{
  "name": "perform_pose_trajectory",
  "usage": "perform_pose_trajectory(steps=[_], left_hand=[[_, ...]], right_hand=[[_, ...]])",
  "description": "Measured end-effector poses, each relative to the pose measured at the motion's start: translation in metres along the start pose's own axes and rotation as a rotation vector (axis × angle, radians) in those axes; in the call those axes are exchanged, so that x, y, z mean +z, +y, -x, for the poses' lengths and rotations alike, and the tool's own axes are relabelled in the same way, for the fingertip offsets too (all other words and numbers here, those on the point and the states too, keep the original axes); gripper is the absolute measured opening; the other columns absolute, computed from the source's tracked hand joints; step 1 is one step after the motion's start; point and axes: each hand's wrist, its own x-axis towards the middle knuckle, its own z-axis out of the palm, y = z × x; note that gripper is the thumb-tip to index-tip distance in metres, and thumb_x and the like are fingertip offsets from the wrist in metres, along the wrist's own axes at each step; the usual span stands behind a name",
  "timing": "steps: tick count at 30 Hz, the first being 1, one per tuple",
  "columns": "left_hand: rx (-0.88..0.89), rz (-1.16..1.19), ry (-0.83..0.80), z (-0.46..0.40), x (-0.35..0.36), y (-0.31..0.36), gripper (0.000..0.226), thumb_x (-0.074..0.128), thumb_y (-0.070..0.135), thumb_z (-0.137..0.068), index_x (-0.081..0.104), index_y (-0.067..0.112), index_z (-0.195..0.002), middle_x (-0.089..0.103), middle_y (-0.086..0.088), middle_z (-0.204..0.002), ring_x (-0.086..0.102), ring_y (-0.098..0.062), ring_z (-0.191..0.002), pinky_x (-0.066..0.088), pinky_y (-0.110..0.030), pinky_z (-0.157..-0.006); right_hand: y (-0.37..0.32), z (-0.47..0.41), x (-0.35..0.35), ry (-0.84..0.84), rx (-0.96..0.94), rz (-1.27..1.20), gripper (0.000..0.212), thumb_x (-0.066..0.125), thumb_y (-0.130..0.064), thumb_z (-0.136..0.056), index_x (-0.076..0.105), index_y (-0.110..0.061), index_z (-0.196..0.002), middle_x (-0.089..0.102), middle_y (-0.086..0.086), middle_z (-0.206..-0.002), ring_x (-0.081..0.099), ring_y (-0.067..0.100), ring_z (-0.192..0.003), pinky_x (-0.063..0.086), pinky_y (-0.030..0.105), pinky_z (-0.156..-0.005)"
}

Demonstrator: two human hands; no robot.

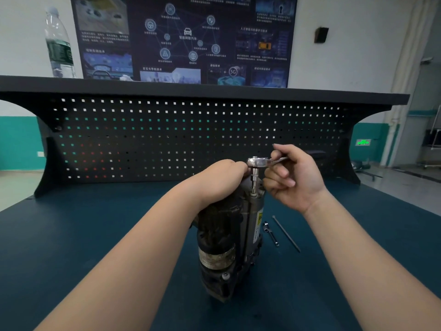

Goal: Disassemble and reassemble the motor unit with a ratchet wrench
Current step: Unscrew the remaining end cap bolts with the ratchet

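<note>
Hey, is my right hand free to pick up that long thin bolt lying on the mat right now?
Probably not yet. The right hand is holding the ratchet wrench on top of the motor unit. The long bolt lies uncovered on the mat to the motor's right, so nothing blocks it once the wrench is put down.

Dim, even indoor light, cool in tone, brightest on the pale wall point(346, 56) toward 1 o'clock. Soft, faint shadows under the forearms on the dark mat point(95, 235). Small glare on the wrench point(259, 161) head. Strong wide-angle bending of the shelf point(214, 89) toward 9 and 3 o'clock. Slight softness on the bottle point(58, 44) at 11 o'clock and the poster point(183, 39).
</note>
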Motion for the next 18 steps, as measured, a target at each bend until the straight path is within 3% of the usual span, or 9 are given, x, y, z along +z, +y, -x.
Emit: perform_pose_trajectory(steps=[3, 7, 10, 12, 14, 16, 18], left_hand=[[-0.05, 0.164, -0.011, -0.001, -0.005, -0.002, 0.028, 0.041, 0.024, -0.094, 0.058, 0.014, -0.074, 0.057, -0.004, -0.072, 0.051, -0.017, -0.067, 0.04, -0.028, -0.061], [-0.094, 0.467, -0.006, -0.006, -0.009, -0.003, 0.035, 0.042, 0.017, -0.09, 0.062, 0.013, -0.062, 0.062, 0.004, -0.052, 0.054, -0.01, -0.04, 0.043, -0.016, -0.041], [-0.072, 0.43, -0.002, -0.011, -0.004, -0.004, 0.06, 0.041, 0.027, -0.096, 0.064, 0.017, -0.041, 0.059, 0.008, -0.046, 0.053, -0.004, -0.037, 0.042, -0.015, -0.044], [-0.087, 0.379, 0.018, -0.011, 0.0, -0.004, 0.064, 0.04, 0.036, -0.098, 0.064, 0.021, -0.04, 0.058, 0.008, -0.044, 0.054, -0.004, -0.038, 0.044, -0.017, -0.045], [-0.068, 0.329, 0.065, -0.012, 0.006, -0.002, 0.048, 0.04, 0.031, -0.097, 0.069, 0.019, -0.061, 0.069, -0.002, -0.064, 0.065, -0.01, -0.058, 0.051, -0.02, -0.052], [-0.043, 0.24, 0.168, -0.011, 0.01, 0.001, 0.025, 0.043, 0.015, -0.096, 0.067, 0.011, -0.101, 0.067, -0.013, -0.102, 0.063, -0.024, -0.092, 0.052, -0.033, -0.077], [0.018, 0.147, 0.259, -0.01, 0.014, 0.003, 0.031, 0.045, 0.007, -0.093, 0.061, 0.011, -0.119, 0.064, -0.008, -0.116, 0.06, -0.023, -0.104, 0.05, -0.034, -0.084]], right_hand=[[0.005, 0.002, 0.0, -0.024, -0.095, -0.012, 0.03, 0.051, -0.027, -0.08, 0.057, -0.014, -0.053, 0.036, -0.002, -0.034, 0.025, 0.008, -0.027, 0.027, 0.017, -0.035], [0.011, 0.012, 0.005, 0.031, -0.264, 0.036, 0.039, 0.048, -0.025, -0.088, 0.058, -0.015, -0.052, 0.037, 0.0, -0.035, 0.024, 0.01, -0.028, 0.027, 0.018, -0.04], [0.018, 0.021, 0.012, 0.182, -0.445, 0.182, 0.043, 0.049, -0.026, -0.091, 0.06, -0.016, -0.05, 0.04, 0.004, -0.036, 0.027, 0.013, -0.03, 0.026, 0.02, -0.04], [0.025, 0.028, 0.017, 0.284, -0.579, 0.295, 0.04, 0.052, -0.029, -0.087, 0.062, -0.016, -0.05, 0.043, 0.005, -0.037, 0.033, 0.014, -0.031, 0.026, 0.02, -0.039], [0.032, 0.034, 0.02, 0.351, -0.665, 0.349, 0.04, 0.052, -0.03, -0.086, 0.064, -0.018, -0.05, 0.046, 0.003, -0.038, 0.039, 0.014, -0.034, 0.028, 0.018, -0.037], [0.033, 0.037, 0.02, 0.38, -0.655, 0.331, 0.04, 0.051, -0.03, -0.087, 0.065, -0.018, -0.051, 0.046, 0.003, -0.039, 0.04, 0.014, -0.035, 0.028, 0.018, -0.037], [0.028, 0.036, 0.016, 0.369, -0.539, 0.239, 0.038, 0.051, -0.029, -0.09, 0.063, -0.017, -0.056, 0.044, 0.003, -0.04, 0.036, 0.014, -0.035, 0.028, 0.023, -0.041]])
